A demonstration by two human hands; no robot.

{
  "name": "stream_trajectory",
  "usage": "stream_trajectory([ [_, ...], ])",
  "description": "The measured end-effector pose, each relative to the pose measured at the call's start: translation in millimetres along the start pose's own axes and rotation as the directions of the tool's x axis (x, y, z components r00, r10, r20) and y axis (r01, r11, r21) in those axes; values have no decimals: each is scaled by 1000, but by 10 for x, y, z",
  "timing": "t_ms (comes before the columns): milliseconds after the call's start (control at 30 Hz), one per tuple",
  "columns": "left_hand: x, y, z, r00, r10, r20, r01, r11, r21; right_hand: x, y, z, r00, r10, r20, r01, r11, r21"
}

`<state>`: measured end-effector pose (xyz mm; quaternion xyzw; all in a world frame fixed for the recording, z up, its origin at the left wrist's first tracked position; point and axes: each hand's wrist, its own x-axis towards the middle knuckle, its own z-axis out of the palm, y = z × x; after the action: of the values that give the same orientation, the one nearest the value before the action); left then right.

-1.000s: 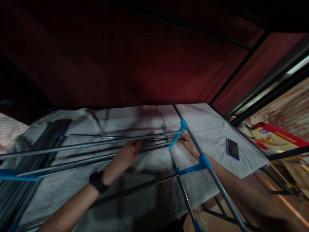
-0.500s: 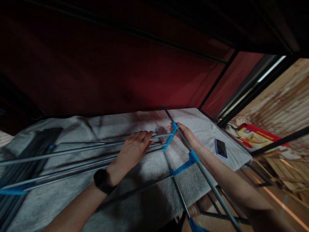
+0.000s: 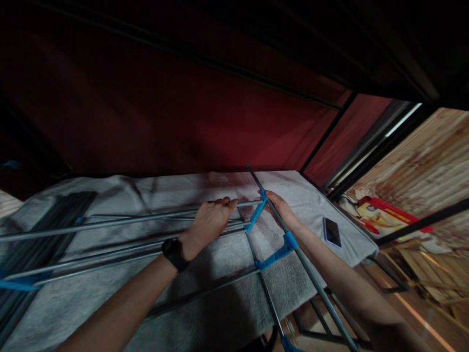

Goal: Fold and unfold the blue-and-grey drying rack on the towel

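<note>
My left hand [image 3: 213, 217], a dark watch [image 3: 176, 254] on its wrist, has its fingers curled over a long grey metal tube [image 3: 139, 221]. That tube runs from the left to a blue plastic connector [image 3: 257, 212]. My right hand [image 3: 280, 205] wraps around the upper end of this connector, where it joins a slanting metal pole [image 3: 311, 271]; some fingers are hidden behind it. Lower on the pole sits a second blue connector [image 3: 276, 252]. More tubes [image 3: 120, 254] lie below my left hand, and a blue piece [image 3: 22, 283] joins their left ends.
Grey cloth [image 3: 234, 293] covers the table. Dark tubes [image 3: 47, 220] are bundled at the left. A phone [image 3: 332, 232] lies near the right edge. Beyond stand a red and yellow box [image 3: 388, 215] and wooden slats [image 3: 432, 264]. A dark red panel [image 3: 183, 122] rises behind the table.
My left hand has slid right and slightly up along the tube, its fingers now curled rather than laid across it. The right hand keeps its hold on the connector. The view has shifted slightly.
</note>
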<state>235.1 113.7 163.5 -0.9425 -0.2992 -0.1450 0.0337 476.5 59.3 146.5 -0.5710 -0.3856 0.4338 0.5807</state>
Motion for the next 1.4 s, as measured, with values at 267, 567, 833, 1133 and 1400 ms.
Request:
stream_trajectory([
  [267, 16, -18, -41, 999, -5, 32, 6, 1000, -2, 5, 9, -10, 1000, -1, -13, 1, 1000, 8],
  [567, 32, -51, -44, 999, -2, 48, 3, 1000, -13, -12, -27, 33, 999, -13, -29, 12, 1000, -8],
  [833, 30, -26, -31, 999, 0, 55, 1, 1000, -15, -13, -19, 26, 999, -6, -45, 5, 1000, -17],
  [1133, 45, -25, 1, 998, 11, 55, -12, 1000, 18, 29, 33, -10, 1000, -21, 18, 23, 995, -95],
  [1400, 62, -46, 85, 998, -5, 64, 6, 1000, -9, 20, 25, 1, 999, 5, 49, -2, 997, -74],
])
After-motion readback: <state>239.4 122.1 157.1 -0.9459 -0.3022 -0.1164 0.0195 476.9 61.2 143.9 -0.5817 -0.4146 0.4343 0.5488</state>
